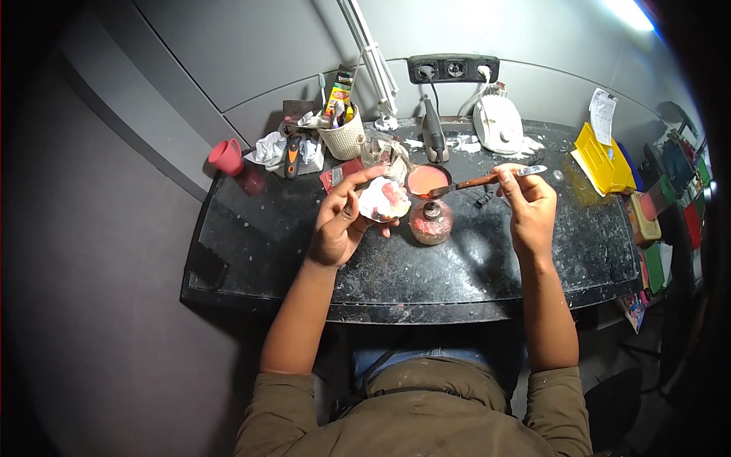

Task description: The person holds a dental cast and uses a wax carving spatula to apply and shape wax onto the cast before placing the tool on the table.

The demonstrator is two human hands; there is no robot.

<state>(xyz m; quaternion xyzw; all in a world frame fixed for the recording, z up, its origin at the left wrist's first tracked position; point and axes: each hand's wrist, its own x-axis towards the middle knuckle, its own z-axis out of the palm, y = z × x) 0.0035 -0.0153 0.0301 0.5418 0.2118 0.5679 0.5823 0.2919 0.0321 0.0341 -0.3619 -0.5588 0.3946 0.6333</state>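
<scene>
My left hand (339, 228) is closed around a white plaster dental cast (375, 199) with a pink patch on it. Between the fingers of my right hand (530, 206) is a wax knife (478, 181) with a brown handle, its blade pointing left. The blade tip lies at a round pan of pink wax (426, 178); whether it touches the wax I cannot tell. Just in front of the pan stands a glass spirit burner (431, 224) with a dark top and reddish contents. No flame can be made out on it.
Behind my left hand are a woven basket (343, 139) of tools, an orange-black handled tool (292, 156) and a pink cup (226, 157). A dark handheld tool (434, 135) and a white device (498, 124) stand at the back. A yellow holder (605, 164) is at right.
</scene>
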